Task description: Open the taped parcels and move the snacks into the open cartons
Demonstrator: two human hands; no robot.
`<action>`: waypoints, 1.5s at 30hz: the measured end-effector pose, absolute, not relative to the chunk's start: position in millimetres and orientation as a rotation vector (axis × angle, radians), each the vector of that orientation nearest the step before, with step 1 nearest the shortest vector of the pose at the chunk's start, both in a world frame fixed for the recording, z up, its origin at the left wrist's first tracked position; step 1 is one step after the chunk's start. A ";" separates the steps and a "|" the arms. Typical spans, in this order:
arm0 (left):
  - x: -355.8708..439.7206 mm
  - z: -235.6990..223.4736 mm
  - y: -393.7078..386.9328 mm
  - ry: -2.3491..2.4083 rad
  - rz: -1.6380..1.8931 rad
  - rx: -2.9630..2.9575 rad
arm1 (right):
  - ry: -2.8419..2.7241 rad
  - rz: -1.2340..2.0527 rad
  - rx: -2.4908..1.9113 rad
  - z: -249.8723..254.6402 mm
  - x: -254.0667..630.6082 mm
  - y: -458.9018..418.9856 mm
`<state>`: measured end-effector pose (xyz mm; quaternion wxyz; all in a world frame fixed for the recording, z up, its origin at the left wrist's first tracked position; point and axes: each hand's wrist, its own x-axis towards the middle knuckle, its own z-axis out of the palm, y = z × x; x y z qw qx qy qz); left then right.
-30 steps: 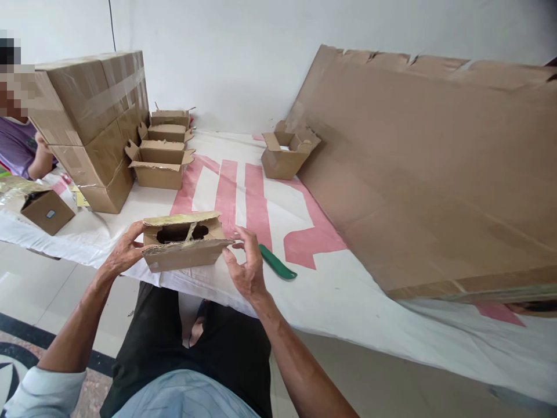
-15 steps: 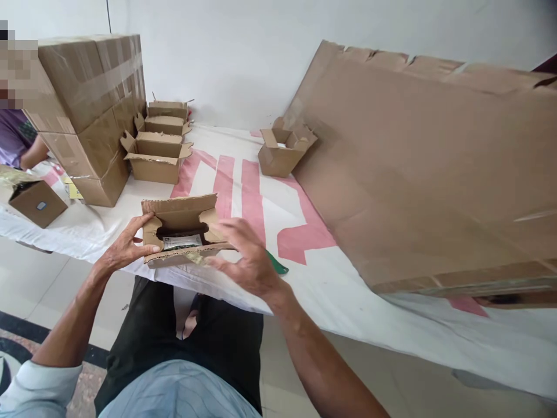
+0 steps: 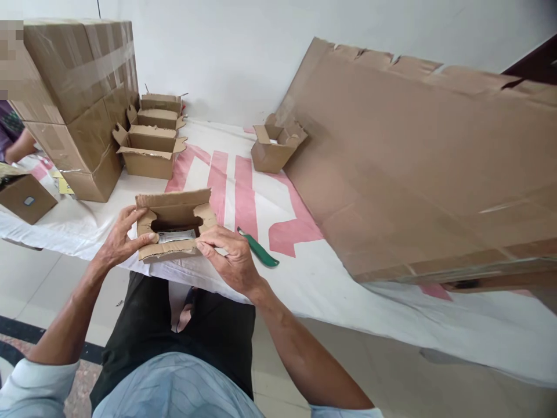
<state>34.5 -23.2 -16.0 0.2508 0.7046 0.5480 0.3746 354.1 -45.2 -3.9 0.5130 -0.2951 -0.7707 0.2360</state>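
A small open cardboard box sits at the table's near edge, its long flaps spread and its end flaps folded part way in. Inside lies a white packet with dark print, partly covered by the flaps. My left hand grips the box's left end, thumb over the end flap. At the front right corner, my right hand pinches the cardboard between thumb and fingers. Just right of that hand, a green-handled cutter rests on the cloth.
Several small open boxes stand in a row beside stacked taped cartons. Another open box touches a large cardboard carton on the right. A closed-looking box and a person's arm are at far left.
My right hand has come down from above the right flap and closed on the box's front right corner. The green cutter now shows in full. My view has shifted slightly.
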 end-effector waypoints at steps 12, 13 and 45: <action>73.1 41.5 -19.4 1.201 0.766 2.134 | -1.775 0.654 -0.638 24.9 331.6 -14.1; 73.2 41.0 -14.2 1.212 0.743 2.094 | -1.771 0.669 -0.643 26.2 330.8 -10.4; 77.8 41.3 4.6 1.371 0.790 1.785 | -1.653 0.689 -0.676 -1.4 353.6 -10.9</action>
